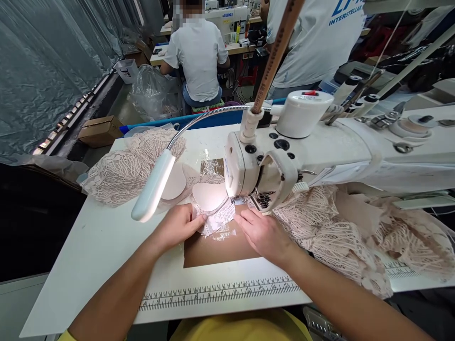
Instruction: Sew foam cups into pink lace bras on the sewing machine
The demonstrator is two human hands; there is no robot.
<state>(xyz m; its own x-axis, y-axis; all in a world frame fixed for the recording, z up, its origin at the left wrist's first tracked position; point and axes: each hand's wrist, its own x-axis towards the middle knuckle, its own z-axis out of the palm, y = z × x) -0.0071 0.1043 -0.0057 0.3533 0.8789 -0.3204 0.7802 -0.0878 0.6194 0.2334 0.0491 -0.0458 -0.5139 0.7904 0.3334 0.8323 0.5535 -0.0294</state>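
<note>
A pale pink lace piece with a padded cup (210, 196) lies under the head of a white sewing machine (270, 166). My left hand (179, 223) presses on its white lace edge (217, 220), fingers curled and pinching the fabric. Just in front of the needle area, my right hand (261, 232) lies on the fabric with its fingers flat and together. Both hands rest over a brown plate (220, 248) set in the white table (106, 246).
Lace pieces are heaped at back left (121, 170) and at right (355, 237). A gooseneck lamp (153, 187) hangs over my left hand. A printed ruler (220, 293) runs along the table front. Two people in white shirts (199, 57) work at other machines behind.
</note>
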